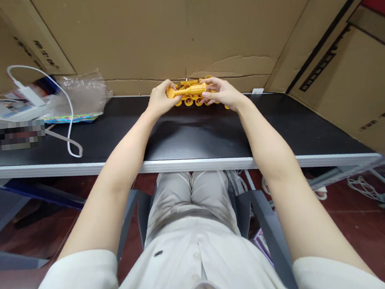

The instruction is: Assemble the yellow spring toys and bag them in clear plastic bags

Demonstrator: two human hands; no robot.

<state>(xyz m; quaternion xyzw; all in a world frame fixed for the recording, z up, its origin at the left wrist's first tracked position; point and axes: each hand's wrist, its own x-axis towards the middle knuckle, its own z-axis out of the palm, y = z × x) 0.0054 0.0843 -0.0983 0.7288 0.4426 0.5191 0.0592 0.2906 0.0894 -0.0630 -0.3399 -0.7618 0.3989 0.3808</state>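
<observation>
A yellow plastic part point(190, 90), long with a round end, is held across between both hands at the far edge of the black table point(191, 135). My left hand point(160, 100) is closed on its left end. My right hand point(220, 94) is closed on its right end. Beneath and behind the held part lies a cluster of several more yellow plastic pieces point(191, 100), partly hidden by my fingers.
Cardboard sheets point(154, 30) wall the back and right side of the table. At the left lie a clear plastic bag point(80, 94), a white charger with cable point(70, 129) and printed papers point(1, 108). My lap and a chair show below the table's edge.
</observation>
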